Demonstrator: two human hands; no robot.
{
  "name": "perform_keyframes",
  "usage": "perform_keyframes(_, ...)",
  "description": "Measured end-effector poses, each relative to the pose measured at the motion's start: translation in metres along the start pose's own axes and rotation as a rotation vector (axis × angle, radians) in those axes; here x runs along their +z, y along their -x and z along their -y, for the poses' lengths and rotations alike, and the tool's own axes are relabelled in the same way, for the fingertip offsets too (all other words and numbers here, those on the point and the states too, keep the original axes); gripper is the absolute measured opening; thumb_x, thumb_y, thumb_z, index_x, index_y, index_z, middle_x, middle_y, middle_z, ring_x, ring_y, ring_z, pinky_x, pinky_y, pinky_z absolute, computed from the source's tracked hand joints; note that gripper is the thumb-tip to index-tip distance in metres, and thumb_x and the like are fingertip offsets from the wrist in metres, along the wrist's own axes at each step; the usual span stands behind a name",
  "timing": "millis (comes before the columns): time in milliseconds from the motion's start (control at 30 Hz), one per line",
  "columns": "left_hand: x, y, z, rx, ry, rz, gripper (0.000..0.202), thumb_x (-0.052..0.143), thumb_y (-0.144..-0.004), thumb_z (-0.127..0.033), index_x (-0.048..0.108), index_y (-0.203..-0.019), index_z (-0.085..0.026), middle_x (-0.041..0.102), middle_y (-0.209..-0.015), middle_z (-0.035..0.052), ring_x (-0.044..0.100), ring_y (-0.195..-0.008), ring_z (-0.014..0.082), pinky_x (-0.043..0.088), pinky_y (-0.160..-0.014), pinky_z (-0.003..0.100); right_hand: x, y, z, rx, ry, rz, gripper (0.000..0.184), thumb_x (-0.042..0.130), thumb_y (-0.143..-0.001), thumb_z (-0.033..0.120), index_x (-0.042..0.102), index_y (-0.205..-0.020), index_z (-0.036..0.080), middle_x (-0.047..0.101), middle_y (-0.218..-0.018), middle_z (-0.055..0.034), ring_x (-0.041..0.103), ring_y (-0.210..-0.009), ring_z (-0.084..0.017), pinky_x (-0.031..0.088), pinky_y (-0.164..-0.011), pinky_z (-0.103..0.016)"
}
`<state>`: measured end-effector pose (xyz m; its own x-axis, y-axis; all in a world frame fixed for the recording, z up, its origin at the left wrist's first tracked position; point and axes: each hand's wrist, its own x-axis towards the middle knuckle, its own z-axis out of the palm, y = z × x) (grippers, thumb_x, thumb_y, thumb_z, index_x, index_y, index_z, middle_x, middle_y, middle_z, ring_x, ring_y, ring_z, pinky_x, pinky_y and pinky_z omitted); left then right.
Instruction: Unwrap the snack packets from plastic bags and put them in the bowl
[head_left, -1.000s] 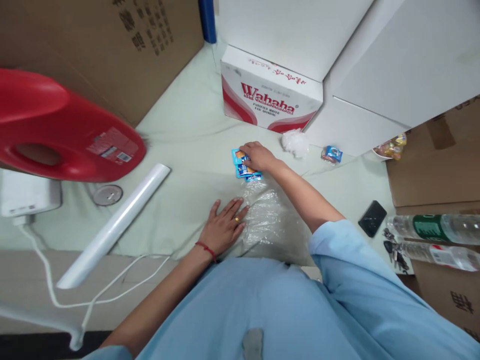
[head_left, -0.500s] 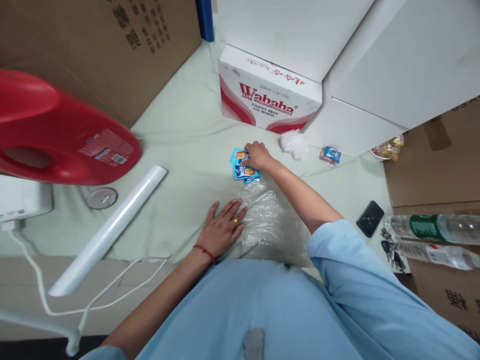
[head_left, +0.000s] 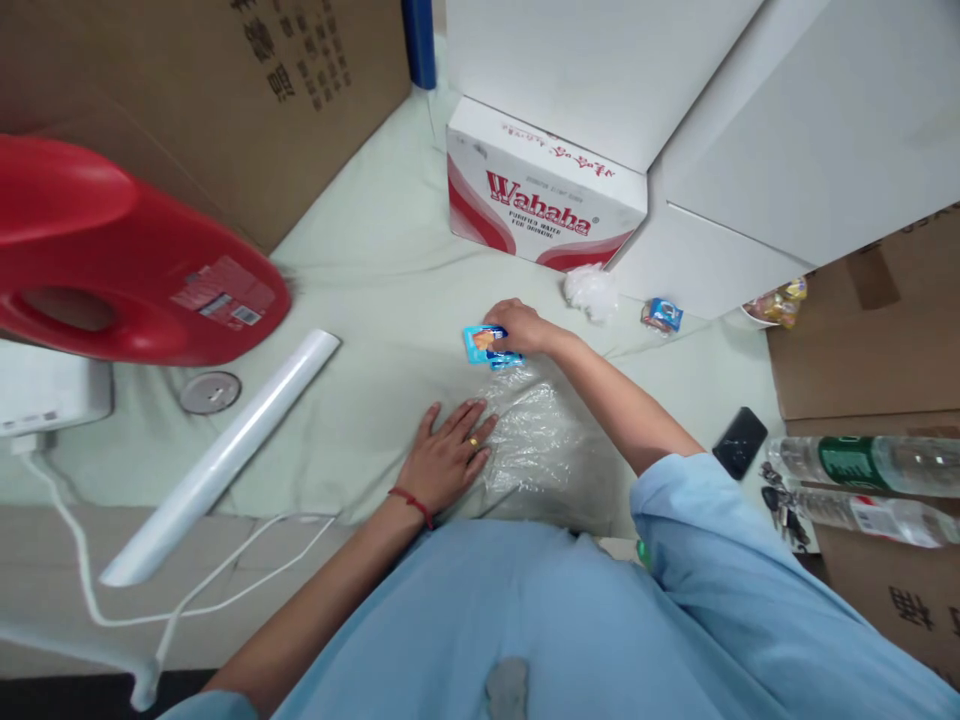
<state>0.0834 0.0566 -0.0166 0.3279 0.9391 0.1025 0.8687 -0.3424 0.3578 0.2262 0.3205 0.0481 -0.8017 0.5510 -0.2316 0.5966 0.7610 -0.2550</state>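
Note:
Small blue snack packets (head_left: 478,345) with an orange picture lie at the far end of a clear plastic bag (head_left: 536,440). Over them my right hand (head_left: 517,327) is closed, its fingers bent onto the packets and partly hidden from above. My left hand (head_left: 446,450), with a ring and a red cord at the wrist, lies flat with fingers spread; its fingertips touch the bag's left edge.
Beyond the hands stand a Wahaba water carton (head_left: 544,205) and a crumpled white plastic ball (head_left: 591,292). A big red jug (head_left: 142,260) and a white tube (head_left: 225,455) are left. To the right are a phone (head_left: 740,442), keys (head_left: 784,510) and bottles (head_left: 862,465).
My right hand has shifted slightly nearer along with the packets, which now look more gathered under the fingers. My left hand stays flat in place. The view has tilted a little.

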Motion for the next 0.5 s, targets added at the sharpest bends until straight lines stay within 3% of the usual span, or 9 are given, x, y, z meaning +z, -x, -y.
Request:
perform_keyframes(167, 0.000, 0.000, 0.000, 0.003, -0.006, 0.002, 0.049, 0.045, -0.107, -0.037, 0.053, -0.155, -0.029, 0.044, -0.167, 0.0101, 0.045, -0.153, 0.0297, 0.018, -0.129, 0.064, 0.004, 0.022, 0.023, -0.014, 0.099, -0.113, 0.037, 0.068, -0.091, 0.021, 0.070, -0.128, 0.015, 0.065, -0.135, -0.0161, 0.042, -0.141, -0.034, 0.025, -0.122, -0.053)
perform_keyframes(267, 0.002, 0.000, 0.001, 0.001, 0.000, -0.003, 0.049, 0.047, -0.106, -0.037, 0.054, -0.154, -0.029, 0.044, -0.168, 0.0099, 0.045, -0.154, 0.0296, 0.017, -0.129, 0.064, 0.003, 0.028, 0.024, 0.104, 0.083, -0.072, 0.049, 0.073, -0.088, 0.026, 0.063, -0.134, 0.011, 0.063, -0.131, -0.0197, 0.048, -0.130, -0.035, 0.038, -0.111, -0.049)
perform_keyframes(367, 0.003, 0.000, 0.001, 0.004, 0.001, -0.006, 0.049, 0.047, -0.106, -0.036, 0.053, -0.154, -0.030, 0.044, -0.168, 0.0095, 0.044, -0.154, 0.0293, 0.016, -0.130, 0.063, 0.005, 0.028, 0.021, 0.217, 0.039, -0.043, 0.045, 0.078, -0.084, 0.033, 0.067, -0.122, 0.011, 0.063, -0.120, -0.0188, 0.051, -0.120, -0.036, 0.044, -0.102, -0.046)
perform_keyframes(500, 0.004, 0.001, 0.001, 0.003, 0.000, -0.022, 0.048, 0.048, -0.105, -0.035, 0.055, -0.153, -0.031, 0.045, -0.167, 0.0088, 0.045, -0.153, 0.0289, 0.016, -0.130, 0.062, 0.011, 0.032, 0.015, 0.252, -0.142, -0.065, 0.040, 0.075, -0.081, 0.027, 0.066, -0.119, 0.016, 0.061, -0.113, -0.0110, 0.059, -0.098, -0.026, 0.048, -0.089, -0.036)
